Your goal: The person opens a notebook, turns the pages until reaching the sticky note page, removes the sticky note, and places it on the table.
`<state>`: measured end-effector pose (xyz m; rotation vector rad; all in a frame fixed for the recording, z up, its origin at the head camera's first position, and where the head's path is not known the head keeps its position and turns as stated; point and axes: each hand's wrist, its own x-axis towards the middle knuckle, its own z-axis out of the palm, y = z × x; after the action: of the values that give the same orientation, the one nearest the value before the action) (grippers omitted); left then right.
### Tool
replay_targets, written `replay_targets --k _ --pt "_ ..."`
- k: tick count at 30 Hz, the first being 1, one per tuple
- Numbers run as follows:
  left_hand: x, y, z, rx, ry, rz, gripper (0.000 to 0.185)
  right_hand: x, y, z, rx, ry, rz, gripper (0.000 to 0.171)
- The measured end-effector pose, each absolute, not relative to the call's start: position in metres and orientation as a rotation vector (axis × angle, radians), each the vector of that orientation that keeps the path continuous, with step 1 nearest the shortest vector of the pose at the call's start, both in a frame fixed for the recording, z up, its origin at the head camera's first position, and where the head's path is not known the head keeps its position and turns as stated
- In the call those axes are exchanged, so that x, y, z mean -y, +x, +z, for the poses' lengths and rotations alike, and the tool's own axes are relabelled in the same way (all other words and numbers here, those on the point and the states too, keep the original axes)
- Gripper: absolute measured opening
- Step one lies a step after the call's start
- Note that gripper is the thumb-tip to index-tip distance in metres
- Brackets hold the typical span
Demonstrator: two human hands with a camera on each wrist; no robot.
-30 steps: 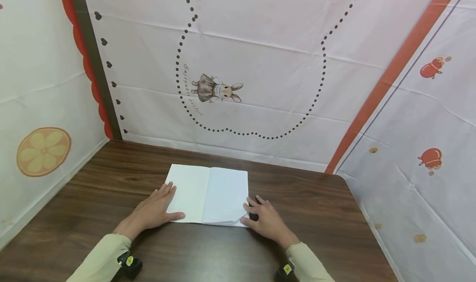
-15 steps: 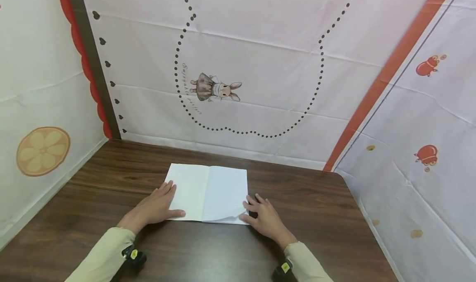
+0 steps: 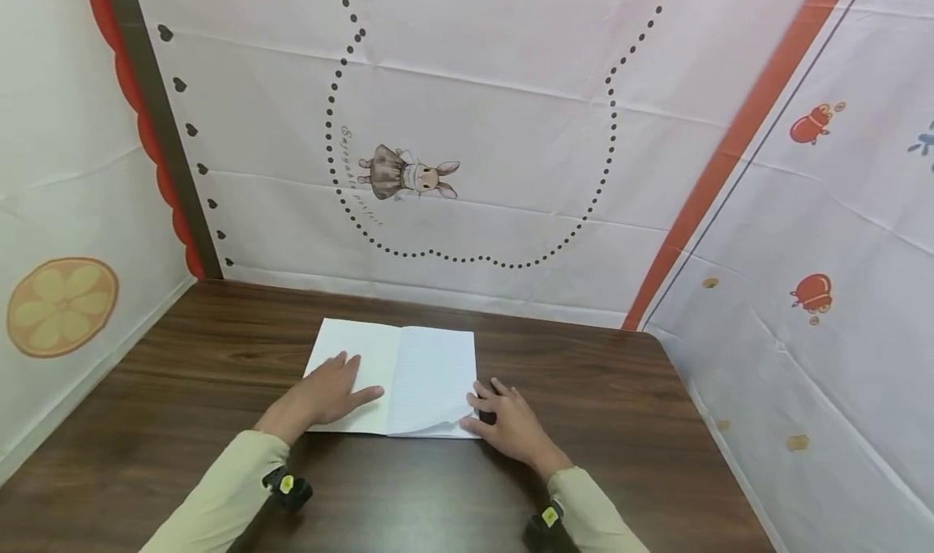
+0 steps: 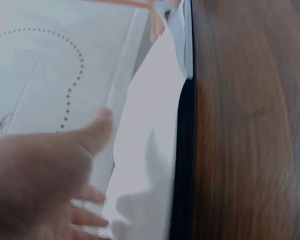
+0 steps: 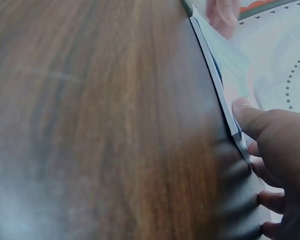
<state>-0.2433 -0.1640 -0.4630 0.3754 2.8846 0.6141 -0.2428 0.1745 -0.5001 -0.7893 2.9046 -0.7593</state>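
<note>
A notebook (image 3: 434, 375) lies spread on the table, a plain page on its left and a lined page on its right. Over the plain left page (image 3: 368, 342) is my left hand (image 3: 328, 391), its fingers extended and thumb apart; in the left wrist view that hand (image 4: 45, 170) appears slightly above the paper. My right hand (image 3: 511, 423) is at the notebook's lower right corner, pinching a lined page whose bottom edge curls up from the sheets beneath. In the right wrist view, the thumb (image 5: 247, 112) lies over the page edges, while the other fingers touch down beside the notebook.
The dark wood-grain table (image 3: 409, 496) extends around the notebook. Behind it hangs a white printed cloth (image 3: 496, 147) with a rabbit picture, and similar cloths enclose both sides. A black wrist camera (image 3: 288, 488) is strapped to each sleeve.
My left hand has shifted right, from the notebook's left edge onto the left page. My right hand stays at the corner, with the page's lower edge curled a little higher. The head view has shifted slightly.
</note>
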Motion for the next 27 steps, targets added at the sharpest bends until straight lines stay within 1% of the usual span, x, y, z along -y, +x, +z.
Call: replay_targets --k 4,9,14,20,27 --pt "0.144 -0.247 -0.463 -2.933 0.573 0.800 0.083 -0.174 -0.245 -0.500 -2.905 -0.773 -0.746 0.058" --pt "0.113 -0.246 -0.462 -2.828 0.757 0.971 0.076 -0.173 -0.246 -0.499 -2.913 -0.766 -0.730 0.058" --pt "0.086 -0.245 -0.468 -2.785 0.873 0.909 0.071 -0.173 -0.246 -0.501 -2.917 -0.785 -0.717 0.058" --pt "0.064 -0.248 -0.480 -2.744 1.021 0.799 0.081 -0.174 -0.245 -0.501 -2.931 -0.811 -0.727 0.055" --pt "0.050 -0.253 -0.489 -2.782 1.313 0.627 0.076 -0.175 -0.245 -0.500 -2.922 -0.790 -0.716 0.054"
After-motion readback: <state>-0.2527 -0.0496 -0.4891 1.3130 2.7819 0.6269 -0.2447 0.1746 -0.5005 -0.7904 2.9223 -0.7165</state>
